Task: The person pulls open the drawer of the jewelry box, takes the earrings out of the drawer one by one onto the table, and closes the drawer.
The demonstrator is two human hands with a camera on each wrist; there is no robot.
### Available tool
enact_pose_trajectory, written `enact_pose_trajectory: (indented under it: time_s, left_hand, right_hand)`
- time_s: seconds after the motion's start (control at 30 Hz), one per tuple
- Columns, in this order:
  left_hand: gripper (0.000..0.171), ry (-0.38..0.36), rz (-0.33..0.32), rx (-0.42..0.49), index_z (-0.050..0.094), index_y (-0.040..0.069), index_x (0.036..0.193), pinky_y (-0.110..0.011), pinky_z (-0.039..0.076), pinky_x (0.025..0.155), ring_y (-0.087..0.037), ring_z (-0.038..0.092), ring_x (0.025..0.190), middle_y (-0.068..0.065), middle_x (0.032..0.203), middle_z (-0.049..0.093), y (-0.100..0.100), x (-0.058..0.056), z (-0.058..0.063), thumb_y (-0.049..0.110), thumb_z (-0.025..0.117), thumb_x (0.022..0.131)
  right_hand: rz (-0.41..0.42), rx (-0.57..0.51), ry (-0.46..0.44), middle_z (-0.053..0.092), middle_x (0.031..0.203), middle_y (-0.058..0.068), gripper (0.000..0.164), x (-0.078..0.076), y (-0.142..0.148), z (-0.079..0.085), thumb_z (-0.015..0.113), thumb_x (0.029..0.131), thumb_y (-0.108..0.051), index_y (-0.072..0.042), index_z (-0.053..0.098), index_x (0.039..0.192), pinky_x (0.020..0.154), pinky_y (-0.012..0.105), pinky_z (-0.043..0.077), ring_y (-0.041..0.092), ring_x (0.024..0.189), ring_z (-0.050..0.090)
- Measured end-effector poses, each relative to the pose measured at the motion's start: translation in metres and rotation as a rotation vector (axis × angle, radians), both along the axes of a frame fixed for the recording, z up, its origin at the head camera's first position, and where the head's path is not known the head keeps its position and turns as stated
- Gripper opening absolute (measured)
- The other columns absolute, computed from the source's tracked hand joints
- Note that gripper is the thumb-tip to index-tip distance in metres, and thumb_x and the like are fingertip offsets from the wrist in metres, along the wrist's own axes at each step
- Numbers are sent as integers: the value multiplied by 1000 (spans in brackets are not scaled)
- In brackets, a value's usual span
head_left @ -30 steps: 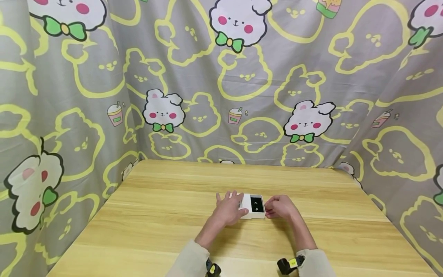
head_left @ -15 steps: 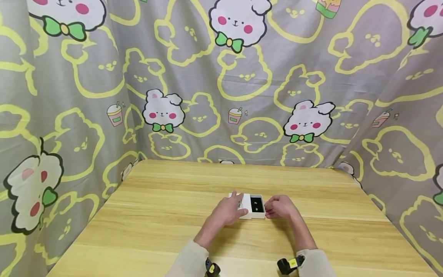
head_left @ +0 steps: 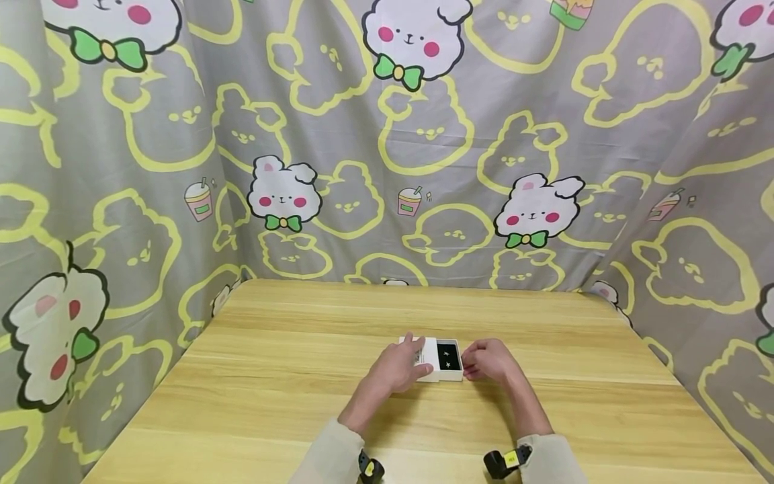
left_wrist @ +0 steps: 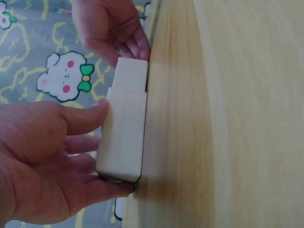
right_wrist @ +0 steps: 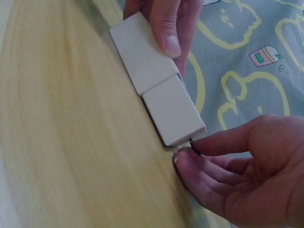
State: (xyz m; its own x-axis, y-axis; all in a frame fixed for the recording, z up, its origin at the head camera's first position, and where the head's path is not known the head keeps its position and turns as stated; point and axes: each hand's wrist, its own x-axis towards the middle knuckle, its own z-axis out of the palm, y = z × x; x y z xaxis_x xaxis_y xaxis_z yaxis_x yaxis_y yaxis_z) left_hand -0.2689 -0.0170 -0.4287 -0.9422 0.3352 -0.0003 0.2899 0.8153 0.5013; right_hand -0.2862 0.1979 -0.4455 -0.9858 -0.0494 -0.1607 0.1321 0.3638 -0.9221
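A small white sliding jewelry box [head_left: 429,352] lies on the table, its inner tray [head_left: 451,376] partly out of the sleeve toward the right. On the tray's black insert [head_left: 444,347] sit two small star-shaped pieces, apparently earrings. My left hand [head_left: 396,367] grips the sleeve, with the thumb on the near side and fingers over the top and left end. My right hand [head_left: 491,359] is at the tray's outer end. In the right wrist view its thumb and fingers pinch a small dark pull tab [right_wrist: 192,144] there; part of the tab is hidden by the fingers.
The wood-grain table [head_left: 272,376] extends around the box on all sides. A grey patterned curtain [head_left: 351,255] hangs behind the table and along its left and right sides. Black wrist cameras sit at both cuffs.
Over the last second my left hand's outer fingers, first spread at the box's left end, have drawn in closer to it. The tray and right hand look the same.
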Motion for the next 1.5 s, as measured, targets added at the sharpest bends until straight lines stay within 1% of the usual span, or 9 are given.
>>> enact_pose_trajectory:
  time_s: [0.13, 0.3, 0.47, 0.67, 0.87, 1.1, 1.27, 1.43, 1.5]
  left_hand:
    - [63, -9, 0, -4, 48, 10, 152, -52, 49, 105, -45, 57, 128, -23, 160, 38, -1, 0, -1, 37, 67, 98]
    - [63, -27, 8, 8, 48, 12, 152, -52, 48, 106, -45, 54, 132, -21, 161, 37, 0, -2, -1, 37, 67, 98]
    - [63, -34, 11, 7, 48, 13, 152, -55, 45, 109, -47, 48, 138, -19, 161, 37, -1, -2, -1, 37, 67, 98]
    - [62, -27, 10, 8, 49, 12, 152, -54, 46, 108, -47, 50, 136, -20, 160, 38, -2, -1, -1, 36, 68, 98]
    - [62, -23, 2, -2, 49, 12, 151, -52, 48, 106, -46, 52, 134, -21, 159, 40, -1, -2, -1, 37, 68, 97]
    - [63, -2, 1, -22, 50, 12, 151, -43, 53, 93, -42, 57, 130, -20, 158, 42, 0, -3, -1, 38, 68, 97]
    - [63, -2, -3, -28, 49, 12, 152, -44, 52, 95, -43, 56, 130, -21, 159, 41, -1, -3, -1, 37, 68, 98]
    - [62, -2, -4, -27, 48, 12, 152, -48, 51, 100, -45, 54, 132, -21, 158, 41, -1, -3, 0, 37, 67, 98]
    - [62, 0, -6, -17, 49, 11, 151, -48, 51, 99, -46, 53, 132, -22, 158, 42, -1, -3, 0, 36, 67, 98]
  right_hand:
    - [-58, 145, 82, 71, 83, 16, 17, 0, -1, 4, 62, 90, 0, 12, 67, 101, 64, 33, 59, 19, 67, 68]
    - [-159, 326, 224, 72, 87, 12, 20, 1, -6, 16, 67, 88, -9, 3, 71, 104, 63, 30, 49, 20, 72, 65]
    - [-179, 358, 328, 75, 84, 9, 12, 4, -17, 25, 70, 85, -6, 0, 75, 95, 67, 32, 52, 21, 75, 68]
    - [-170, 376, 353, 74, 78, 4, 7, 4, -30, 23, 72, 83, -3, -2, 75, 89, 64, 29, 51, 15, 69, 64]
    - [-139, 456, 412, 73, 78, 3, 10, 6, -40, 17, 72, 80, -1, -3, 76, 88, 66, 33, 54, 18, 72, 66]
    - [-116, 539, 415, 74, 77, 4, 15, 6, -49, 13, 69, 76, 0, -4, 77, 88, 68, 37, 55, 22, 76, 67]
    - [-114, 577, 396, 74, 79, 7, 17, 8, -52, 12, 67, 75, 1, -2, 78, 88, 64, 37, 54, 24, 74, 66]
    - [-118, 598, 398, 76, 81, 8, 18, 7, -54, 11, 66, 75, 2, -3, 78, 88, 67, 39, 55, 26, 77, 67]
    - [-117, 598, 395, 76, 82, 10, 19, 7, -54, 11, 66, 74, 3, -2, 79, 88, 67, 40, 55, 27, 77, 68]
